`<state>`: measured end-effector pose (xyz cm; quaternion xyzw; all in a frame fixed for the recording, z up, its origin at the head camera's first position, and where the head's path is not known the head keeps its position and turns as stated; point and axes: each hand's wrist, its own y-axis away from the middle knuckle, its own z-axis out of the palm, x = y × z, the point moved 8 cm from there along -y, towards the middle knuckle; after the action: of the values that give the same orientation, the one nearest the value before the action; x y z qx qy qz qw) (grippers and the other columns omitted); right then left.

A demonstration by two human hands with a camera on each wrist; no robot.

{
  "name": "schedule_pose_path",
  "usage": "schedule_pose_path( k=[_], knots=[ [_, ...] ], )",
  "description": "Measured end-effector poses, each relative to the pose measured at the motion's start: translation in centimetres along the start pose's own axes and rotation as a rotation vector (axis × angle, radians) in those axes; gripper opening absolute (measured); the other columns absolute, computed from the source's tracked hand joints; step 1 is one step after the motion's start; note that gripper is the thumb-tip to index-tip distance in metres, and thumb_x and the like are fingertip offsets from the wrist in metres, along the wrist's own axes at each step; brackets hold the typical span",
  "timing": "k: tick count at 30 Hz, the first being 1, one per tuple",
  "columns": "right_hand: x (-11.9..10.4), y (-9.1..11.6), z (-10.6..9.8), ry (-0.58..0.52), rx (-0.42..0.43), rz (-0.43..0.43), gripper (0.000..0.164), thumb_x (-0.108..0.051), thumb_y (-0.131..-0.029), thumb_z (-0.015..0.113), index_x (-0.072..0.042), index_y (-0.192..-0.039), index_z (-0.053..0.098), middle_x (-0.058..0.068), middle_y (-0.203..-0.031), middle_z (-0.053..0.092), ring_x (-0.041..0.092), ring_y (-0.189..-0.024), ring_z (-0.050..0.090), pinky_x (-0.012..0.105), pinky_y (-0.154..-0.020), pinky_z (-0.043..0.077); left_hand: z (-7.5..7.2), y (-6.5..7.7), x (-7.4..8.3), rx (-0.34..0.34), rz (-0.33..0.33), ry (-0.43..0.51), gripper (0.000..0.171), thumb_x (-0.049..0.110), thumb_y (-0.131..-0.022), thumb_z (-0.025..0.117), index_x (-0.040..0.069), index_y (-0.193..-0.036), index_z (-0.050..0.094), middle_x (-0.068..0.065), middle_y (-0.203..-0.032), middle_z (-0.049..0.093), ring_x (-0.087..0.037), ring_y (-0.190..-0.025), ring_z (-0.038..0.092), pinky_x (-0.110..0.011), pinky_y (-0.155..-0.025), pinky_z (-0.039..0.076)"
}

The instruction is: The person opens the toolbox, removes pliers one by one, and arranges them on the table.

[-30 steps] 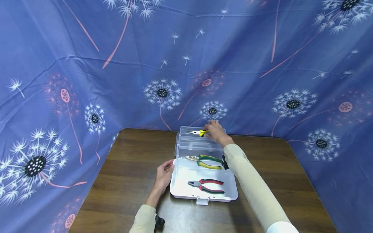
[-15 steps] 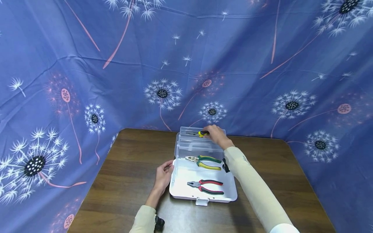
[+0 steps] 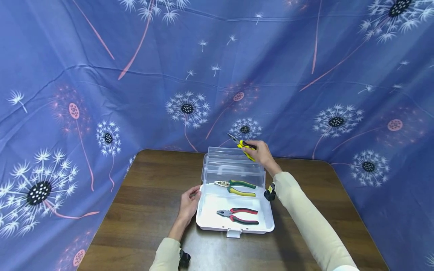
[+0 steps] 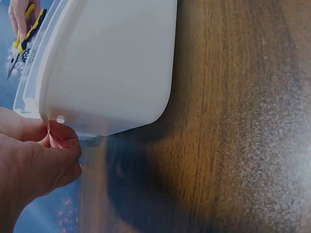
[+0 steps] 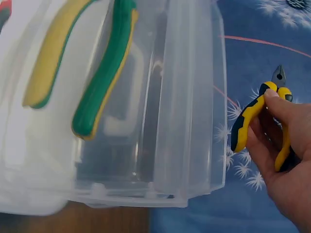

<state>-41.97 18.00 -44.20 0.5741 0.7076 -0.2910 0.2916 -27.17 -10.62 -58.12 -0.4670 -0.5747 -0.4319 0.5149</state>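
Observation:
My right hand [image 3: 262, 152] holds long-nose pliers [image 3: 241, 143] with yellow and black handles, raised above the far end of the open toolbox [image 3: 207, 222]. Their jaws point up and left; in the right wrist view the handles [image 5: 250, 121] stand spread in the fingers. At the toolbox's left side, my left hand [image 3: 190, 205] pinches its rim between thumb and fingers, as the left wrist view shows. Pliers with green and yellow handles [image 3: 245, 184] lie in the middle of the toolbox. Combination pliers with red and black handles [image 3: 231, 213] lie in its white front part.
Clear plastic trays [image 3: 234, 168] stand folded back behind the white base. A white latch [image 3: 234, 233] hangs at the front. The brown wooden table [image 3: 152, 188] carries the toolbox, and a blue dandelion-print cloth [image 3: 152, 94] hangs close behind.
The yellow-and-black long-nose pliers lay low at the top clear tray, under my right hand; they are now lifted up and out, tilted. My left hand stays on the rim.

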Motion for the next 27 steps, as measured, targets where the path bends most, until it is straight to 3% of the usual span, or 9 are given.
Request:
schedule_pose_path(
  k=[5, 10, 14, 20, 27],
  knots=[
    [2.1, 1.0, -1.1, -0.241, 0.023, 0.105, 0.047, -0.018, -0.099, 0.070, 0.003, -0.140, 0.060, 0.026, -0.127, 0.067, 0.031, -0.101, 0.072, 0.041, -0.083, 0.060, 0.0, 0.0, -0.1, 0.007, -0.025, -0.028, 0.028, -0.001, -0.100, 0.059, -0.008, -0.126, 0.067, -0.021, -0.120, 0.067, -0.029, -0.110, 0.061, -0.026, -0.087, 0.051],
    [4.8, 2.5, -2.5, -0.438, 0.074, 0.224, 0.054, -0.017, -0.097, 0.073, 0.006, -0.143, 0.055, 0.028, -0.127, 0.066, 0.014, -0.087, 0.074, 0.035, -0.084, 0.060, -0.1, 0.1, 0.0, 0.022, -0.046, -0.057, 0.028, 0.000, -0.101, 0.059, -0.006, -0.127, 0.068, -0.020, -0.121, 0.067, -0.029, -0.111, 0.061, -0.036, -0.094, 0.052],
    [7.3, 4.0, -3.6, -0.522, 0.120, 0.298, 0.062, -0.019, -0.096, 0.074, 0.005, -0.147, 0.050, 0.016, -0.118, 0.071, 0.005, -0.083, 0.072, 0.029, -0.083, 0.059, -0.1, 0.2, 0.0, 0.017, -0.048, -0.057, 0.029, -0.001, -0.101, 0.058, -0.007, -0.128, 0.067, -0.020, -0.122, 0.067, -0.030, -0.114, 0.060, -0.039, -0.096, 0.051],
    [10.1, 6.7, -4.9, -0.650, 0.172, 0.301, 0.063, -0.013, -0.097, 0.072, 0.013, -0.148, 0.043, -0.008, -0.093, 0.072, 0.004, -0.083, 0.072, 0.028, -0.082, 0.059, -0.1, 0.3, 0.0, 0.012, -0.054, -0.056, 0.029, -0.001, -0.101, 0.058, -0.006, -0.129, 0.066, -0.020, -0.123, 0.066, -0.030, -0.114, 0.060, -0.041, -0.097, 0.050],
    [13.0, 9.9, -4.9, -0.684, 0.203, 0.333, 0.062, -0.013, -0.099, 0.069, 0.014, -0.148, 0.042, -0.015, -0.089, 0.070, -0.001, -0.081, 0.070, 0.026, -0.084, 0.057, 0.0, 0.3, 0.1, 0.012, -0.043, -0.051, 0.029, -0.001, -0.101, 0.058, -0.006, -0.128, 0.067, -0.020, -0.122, 0.066, -0.030, -0.114, 0.060, -0.042, -0.097, 0.050]
  ],
)
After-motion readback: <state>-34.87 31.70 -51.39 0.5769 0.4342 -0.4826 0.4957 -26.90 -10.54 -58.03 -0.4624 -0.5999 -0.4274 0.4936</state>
